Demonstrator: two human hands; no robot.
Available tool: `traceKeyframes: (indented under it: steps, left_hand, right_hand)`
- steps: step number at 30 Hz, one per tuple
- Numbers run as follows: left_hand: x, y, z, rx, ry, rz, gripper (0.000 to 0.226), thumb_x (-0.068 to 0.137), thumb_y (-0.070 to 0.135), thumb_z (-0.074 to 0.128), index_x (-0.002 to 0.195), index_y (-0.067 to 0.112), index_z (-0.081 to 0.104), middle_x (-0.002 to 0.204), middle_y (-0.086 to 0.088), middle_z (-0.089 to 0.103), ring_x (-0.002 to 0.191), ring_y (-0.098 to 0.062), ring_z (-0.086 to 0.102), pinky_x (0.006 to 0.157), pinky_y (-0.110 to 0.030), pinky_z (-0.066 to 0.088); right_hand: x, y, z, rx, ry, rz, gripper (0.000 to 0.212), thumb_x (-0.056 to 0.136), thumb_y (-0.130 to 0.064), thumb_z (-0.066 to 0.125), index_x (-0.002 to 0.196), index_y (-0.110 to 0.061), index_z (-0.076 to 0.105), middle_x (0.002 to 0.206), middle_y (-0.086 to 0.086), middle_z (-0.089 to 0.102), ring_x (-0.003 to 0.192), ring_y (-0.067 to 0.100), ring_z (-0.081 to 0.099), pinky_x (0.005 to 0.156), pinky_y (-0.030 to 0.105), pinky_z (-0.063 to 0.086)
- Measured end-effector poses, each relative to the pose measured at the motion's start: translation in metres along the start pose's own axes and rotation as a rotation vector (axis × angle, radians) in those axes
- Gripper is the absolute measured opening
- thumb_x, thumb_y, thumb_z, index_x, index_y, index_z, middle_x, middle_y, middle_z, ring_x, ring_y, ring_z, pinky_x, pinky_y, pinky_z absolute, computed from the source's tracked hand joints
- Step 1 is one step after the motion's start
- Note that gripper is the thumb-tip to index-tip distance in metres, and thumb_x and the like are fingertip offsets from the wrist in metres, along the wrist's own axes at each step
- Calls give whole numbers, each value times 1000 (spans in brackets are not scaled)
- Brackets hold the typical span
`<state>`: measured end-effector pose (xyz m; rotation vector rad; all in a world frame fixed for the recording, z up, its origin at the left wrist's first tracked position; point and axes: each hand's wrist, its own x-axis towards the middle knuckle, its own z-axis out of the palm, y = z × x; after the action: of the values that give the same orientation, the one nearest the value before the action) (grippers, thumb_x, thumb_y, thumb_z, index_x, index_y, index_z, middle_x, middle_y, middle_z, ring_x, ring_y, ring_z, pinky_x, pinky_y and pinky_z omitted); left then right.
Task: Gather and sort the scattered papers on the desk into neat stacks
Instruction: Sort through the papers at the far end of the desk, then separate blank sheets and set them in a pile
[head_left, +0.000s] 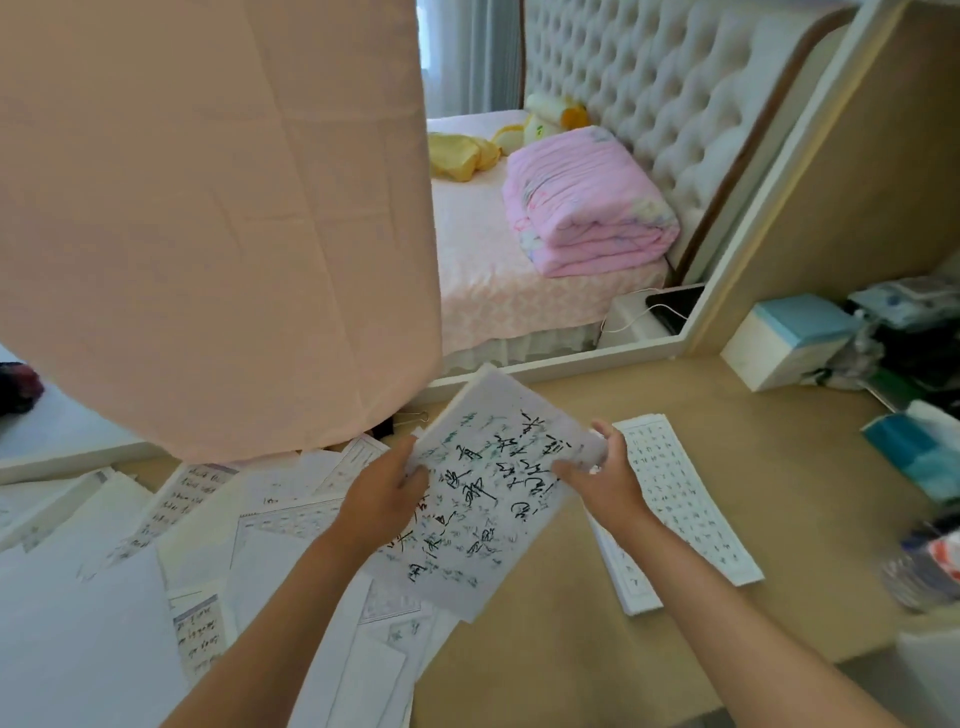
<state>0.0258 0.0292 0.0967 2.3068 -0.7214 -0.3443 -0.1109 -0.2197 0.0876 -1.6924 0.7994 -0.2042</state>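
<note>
Above the tan desk (753, 467) — loose papers (208, 545) left, a neat stack (680, 499) right, a bed (498, 291) beyond — our left hand (382, 499) and right hand (605, 480) pinch one handwritten sheet (483, 499) by its edges.

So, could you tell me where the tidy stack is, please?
Head view: the tidy stack lies on the desk, right of centre, partly behind the right hand.

Bare desk (571, 665) left open at near centre and behind paper stack (675, 499). Left half covered by scattered papers (270, 545). Upper left blocked by hanging pink cloth (208, 208). Centre occupied by lifted written sheet (488, 493). Right edge crowded by white box (779, 348), teal pack (909, 452).
</note>
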Motion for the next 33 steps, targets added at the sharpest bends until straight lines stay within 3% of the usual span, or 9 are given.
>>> traceKeyframes:
  steps: [2,5,7,12,18,21,23,30,33]
  left_hand:
    - [9,13,15,-224,-7,-68,17,100,22,49,116,27,50,84,-5,65,61,-14,57,55,-35,50]
    - [21,38,48,-447,5,-235,23,99,19,49,120,29,51,102,3,68,87,-14,67,74,-37,57]
    - [28,54,77,-494,-8,-384,18,98,19,47,115,24,53,103,-1,67,89,-19,65,69,-34,54]
    - [46,84,159,-471,-224,-571,12,102,23,43,110,16,46,112,-10,62,98,-25,61,80,-38,53]
    - [68,110,234,-426,-419,-676,26,97,13,42,122,16,49,113,-5,64,100,-26,65,83,-46,60]
    - [66,116,258,-434,-444,-714,23,96,8,49,117,18,50,112,-3,62,101,-25,64,85,-43,59]
    - [64,115,271,-393,-428,-716,28,94,12,57,121,17,52,116,-4,61,100,-23,63,86,-41,58]
    - [66,128,282,-265,-307,-684,67,86,29,69,142,14,36,141,-8,35,124,-28,46,108,-44,42]
    - [63,125,272,-327,-312,-625,63,88,24,67,140,19,33,142,-6,44,125,-25,49,105,-43,44]
  right_hand:
    - [1,17,-11,178,-29,161,89,81,-28,81,147,-33,21,133,-1,48,113,20,58,95,40,49]
    - [2,33,-29,311,-142,280,48,91,-10,67,133,-13,44,120,8,69,99,26,71,83,42,59]
    - [6,40,-44,168,-146,248,30,96,-3,54,123,-15,57,117,5,70,100,23,70,81,37,58]
    - [39,67,-92,-126,65,247,52,94,-1,36,143,-18,39,139,5,53,118,27,55,90,37,51]
    - [78,105,-144,-352,73,278,55,92,1,34,143,-19,35,125,7,58,86,23,60,55,27,44]
    - [90,119,-158,-462,43,253,57,91,1,36,144,-18,36,136,9,49,109,25,55,81,35,53]
    - [95,130,-166,-616,26,235,60,89,-3,43,147,-17,34,143,10,38,128,28,40,105,40,41]
    - [87,143,-164,-625,-87,294,69,94,-10,42,157,-14,16,162,5,22,147,28,18,119,40,21]
    - [81,135,-161,-617,-108,331,74,93,-12,44,158,-16,9,164,3,15,149,29,15,120,41,18]
